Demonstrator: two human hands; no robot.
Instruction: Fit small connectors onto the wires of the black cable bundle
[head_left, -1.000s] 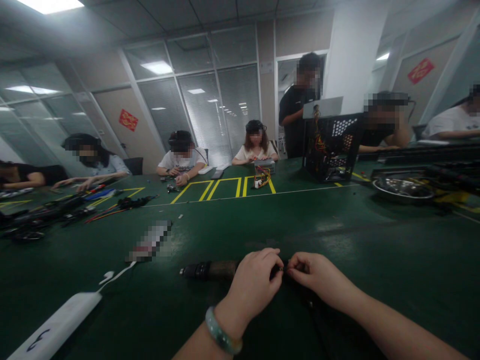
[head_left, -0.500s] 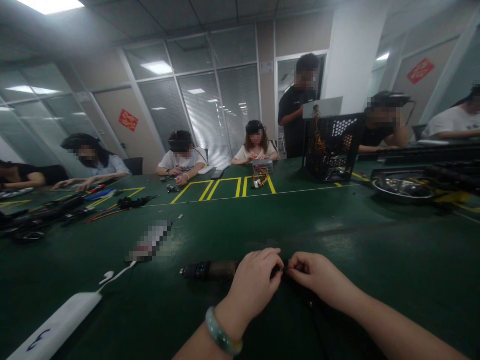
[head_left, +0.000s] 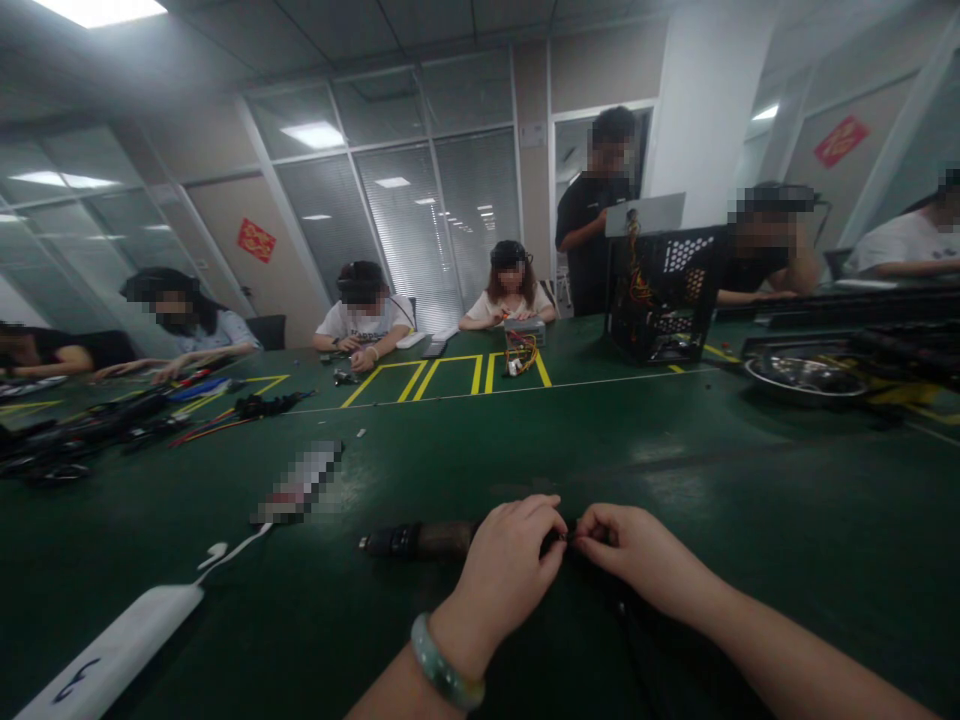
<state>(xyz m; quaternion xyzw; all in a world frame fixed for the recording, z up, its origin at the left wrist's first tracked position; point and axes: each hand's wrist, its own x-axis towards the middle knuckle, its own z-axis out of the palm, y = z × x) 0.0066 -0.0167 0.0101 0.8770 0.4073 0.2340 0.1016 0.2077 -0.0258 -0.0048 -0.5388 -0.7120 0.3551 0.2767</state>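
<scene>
A long green workbench (head_left: 675, 450) fills the room, with seven other people (head_left: 364, 320) around its far sides, six seated and one standing (head_left: 596, 215). On the bench stand one black open-frame computer case (head_left: 664, 295) with colored wires inside and one round metal tray (head_left: 806, 378). Yellow tape lines (head_left: 442, 380) mark the far surface. Two red wall decorations (head_left: 256, 240) hang in the background. Nearer the camera lie one white bar (head_left: 112, 650) marked with a handwritten figure, one white earphone cable (head_left: 225, 548), and one pixelated, unreadable item (head_left: 300, 482).

At the bench's near edge, both of the wearer's forearms reach forward and inward, the hands close together. The left hand (head_left: 510, 570), one jade-green bangle (head_left: 442, 660) on its wrist, curls with its fingers pressed together. The right hand (head_left: 637, 550) comes in from the other side, and the fingertips of both meet in a pinch on one small dark piece (head_left: 566, 538), too hidden to identify. One dark cylindrical part (head_left: 420, 540) lies on the bench just left of the left hand, its far end hidden behind it.
</scene>
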